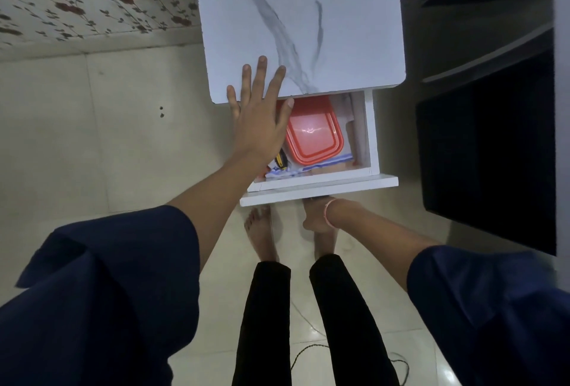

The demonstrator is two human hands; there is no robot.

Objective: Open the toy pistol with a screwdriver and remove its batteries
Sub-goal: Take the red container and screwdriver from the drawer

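Observation:
A white marble-patterned table [308, 15] has its drawer [317, 183] pulled out toward me. My left hand [259, 120] hovers flat with fingers spread over the drawer's left side and the tabletop edge, holding nothing. My right hand [316, 216] reaches under the drawer front, where its fingers are hidden. In the drawer lie a red-lidded container [313, 134], a yellow-and-black tool [280, 160] partly covered by my left wrist, and a blue-striped bag [327, 163]. No toy pistol shows.
A dark shelving unit [487, 154] stands close on the right. A wall with floral paper [77, 0] is at the far left. My bare feet [262, 231] stand on pale tiles just before the drawer. A thin black cable [308, 348] lies on the floor behind my legs.

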